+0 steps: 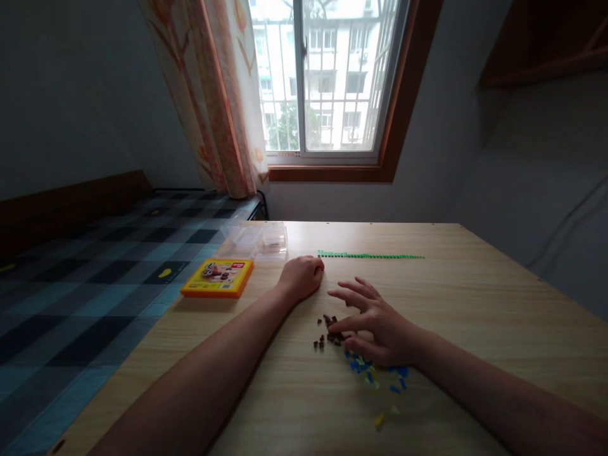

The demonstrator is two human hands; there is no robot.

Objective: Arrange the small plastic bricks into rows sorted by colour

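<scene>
My left hand (303,276) rests on the wooden table (475,304) as a loose fist, just left of the near end of a long row of small green pieces (370,256). My right hand (375,323) hovers over a small heap of dark brown pieces (327,329); its fingers are spread, with thumb and forefinger pinching at the brown bits. Blue pieces (363,367) lie under and behind that hand, and a few yellow ones (379,419) sit nearer to me.
A yellow box (218,277) lies at the table's left edge, with a clear plastic case (259,240) behind it. A bed with a checked cover (95,278) stands to the left. Behind the table are a window (327,76) and a curtain (213,95).
</scene>
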